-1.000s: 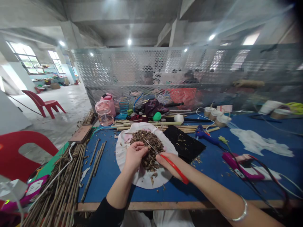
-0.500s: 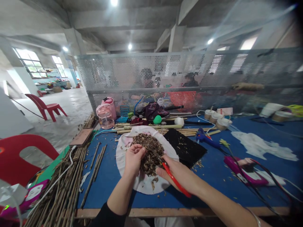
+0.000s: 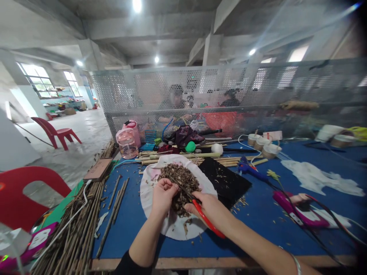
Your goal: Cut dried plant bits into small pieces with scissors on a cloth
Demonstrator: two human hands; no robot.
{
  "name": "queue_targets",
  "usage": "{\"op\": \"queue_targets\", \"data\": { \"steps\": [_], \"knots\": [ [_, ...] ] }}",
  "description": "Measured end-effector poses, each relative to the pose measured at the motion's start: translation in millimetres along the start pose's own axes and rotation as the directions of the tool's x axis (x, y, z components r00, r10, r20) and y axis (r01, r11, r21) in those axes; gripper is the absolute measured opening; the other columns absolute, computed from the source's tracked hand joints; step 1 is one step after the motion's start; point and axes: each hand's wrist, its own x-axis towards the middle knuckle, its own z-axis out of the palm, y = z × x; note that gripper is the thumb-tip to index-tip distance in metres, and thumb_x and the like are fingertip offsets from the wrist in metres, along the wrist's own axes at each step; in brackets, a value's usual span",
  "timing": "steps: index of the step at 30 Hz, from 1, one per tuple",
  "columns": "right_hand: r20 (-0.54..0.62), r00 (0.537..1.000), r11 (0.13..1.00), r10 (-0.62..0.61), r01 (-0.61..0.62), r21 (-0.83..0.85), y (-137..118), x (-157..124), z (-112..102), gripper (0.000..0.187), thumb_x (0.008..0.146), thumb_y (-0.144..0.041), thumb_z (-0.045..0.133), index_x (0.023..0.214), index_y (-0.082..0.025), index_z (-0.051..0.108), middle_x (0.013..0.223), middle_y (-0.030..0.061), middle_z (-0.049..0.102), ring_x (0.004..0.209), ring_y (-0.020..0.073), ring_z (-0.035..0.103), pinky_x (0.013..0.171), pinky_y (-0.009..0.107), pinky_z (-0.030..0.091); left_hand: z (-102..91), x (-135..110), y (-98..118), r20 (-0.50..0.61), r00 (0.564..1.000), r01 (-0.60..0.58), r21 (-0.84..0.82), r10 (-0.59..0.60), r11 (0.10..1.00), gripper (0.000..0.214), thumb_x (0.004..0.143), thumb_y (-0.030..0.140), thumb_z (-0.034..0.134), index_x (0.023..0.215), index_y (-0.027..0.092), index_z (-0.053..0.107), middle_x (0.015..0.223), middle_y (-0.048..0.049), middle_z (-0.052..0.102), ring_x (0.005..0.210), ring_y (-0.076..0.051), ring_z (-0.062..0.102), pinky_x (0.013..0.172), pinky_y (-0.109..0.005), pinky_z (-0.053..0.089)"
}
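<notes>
My right hand grips red-handled scissors, whose dark blades point up and left over a heap of brown dried plant bits. The heap lies on a round white cloth on the blue table. My left hand is closed in a pinch at the heap's left side, close to the blade tips. What its fingers hold is too small to make out.
Bundled thin sticks lie along the left edge, with a few loose sticks beside them. A black sheet and a blue glue gun lie right of the cloth. A perforated metal screen stands behind; people sit beyond it.
My right hand and the scissors have shifted slightly left, bringing the blades nearer my left fingers. My left hand keeps its pinch. The whole view has dipped a little.
</notes>
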Motion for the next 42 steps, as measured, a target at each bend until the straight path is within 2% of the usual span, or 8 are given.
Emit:
{"op": "queue_targets", "data": {
  "steps": [5,9,15,19,24,28,32,42],
  "knots": [
    [-0.005,0.999,0.993,0.043,-0.042,0.113,2.7,4.7,4.5,0.040,0.077,-0.054,0.054,0.061,-0.019,0.044,0.054,-0.0018,0.046,0.052,0.0111,0.040,0.050,0.023,0.027,-3.2,4.0,-6.1,-0.048,0.995,-0.077,0.235,0.091,0.969,0.024,0.060,0.028,0.070,0.067,0.018,0.050,0.049,0.0055,0.054,0.045,-0.008,0.049,0.048,-0.018,0.034],
    [-0.003,1.000,0.978,0.000,0.000,0.207,1.0,1.2,2.0,0.042,0.077,-0.059,0.050,0.065,-0.019,0.043,0.058,-0.0023,0.042,0.055,0.0115,0.038,0.053,0.024,0.029,-9.1,4.1,0.0,-0.042,0.962,-0.197,0.585,0.271,0.787,0.017,0.071,0.033,0.064,0.075,0.017,0.066,0.065,-0.0016,0.065,0.057,-0.013,0.056,0.057,-0.024,0.042],
    [0.050,0.998,0.959,-0.031,0.016,0.283,3.4,-7.9,-3.0,0.047,0.081,-0.066,0.038,0.071,-0.020,0.043,0.064,-0.0017,0.046,0.061,0.0141,0.044,0.061,0.028,0.035,-34.7,13.2,15.0,-0.246,0.784,-0.238,0.729,0.570,0.642,0.035,0.084,0.044,0.047,0.092,0.015,0.065,0.087,-0.0082,0.067,0.076,-0.018,0.059,0.071,-0.029,0.044],
    [0.012,1.000,0.941,-0.013,0.008,0.339,7.6,-11.7,-1.7,0.050,0.081,-0.069,0.037,0.073,-0.020,0.046,0.065,-0.0016,0.048,0.064,0.0148,0.046,0.062,0.028,0.036,-42.2,19.5,14.1,-0.239,0.849,-0.121,0.781,0.472,0.613,0.039,0.079,0.050,0.053,0.088,0.015,0.068,0.079,-0.0078,0.067,0.073,-0.021,0.060,0.069,-0.031,0.043],
    [0.053,0.999,0.913,0.007,-0.029,0.407,7.4,-16.5,-0.3,0.055,0.078,-0.073,0.038,0.070,-0.020,0.044,0.060,-0.0035,0.042,0.056,0.0108,0.040,0.054,0.024,0.033,-40.1,27.0,8.0,-0.179,0.896,-0.164,0.717,0.406,0.677,0.029,0.074,0.043,0.060,0.084,0.018,0.071,0.075,-0.0043,0.069,0.070,-0.018,0.062,0.068,-0.028,0.045],
    [0.285,0.953,0.723,0.099,-0.266,0.638,6.4,-18.1,1.2,0.059,0.075,-0.078,0.035,0.081,-0.020,0.047,0.054,-0.0071,0.038,0.042,0.0068,0.033,0.041,0.019,0.027,-37.0,32.1,5.2,-0.245,0.949,-0.098,0.369,0.199,0.924,0.028,0.070,0.039,0.063,0.082,0.015,0.069,0.063,-0.0015,0.066,0.057,-0.013,0.059,0.058,-0.024,0.046],
    [0.481,0.868,0.583,0.123,-0.455,0.673,-0.2,-16.2,-1.3,0.061,0.080,-0.075,0.032,0.091,-0.018,0.049,0.056,-0.0045,0.048,0.043,0.0071,0.043,0.042,0.018,0.035,-26.6,26.7,4.7,-0.200,0.977,-0.060,0.055,0.069,0.997,0.030,0.060,0.037,0.073,0.080,0.014,0.067,0.066,-0.0004,0.066,0.061,-0.010,0.061,0.060,-0.020,0.049],
    [0.299,0.946,0.708,0.125,-0.296,0.641,7.9,-3.2,1.0,0.064,0.073,-0.079,0.036,0.083,-0.018,0.050,0.051,-0.0063,0.044,0.040,0.0057,0.038,0.039,0.017,0.029,-14.5,9.0,2.5,0.045,0.991,-0.132,0.407,0.124,0.904,0.017,0.067,0.033,0.067,0.076,0.018,0.070,0.061,-0.0011,0.066,0.054,-0.013,0.059,0.053,-0.022,0.046]
  ]
}}
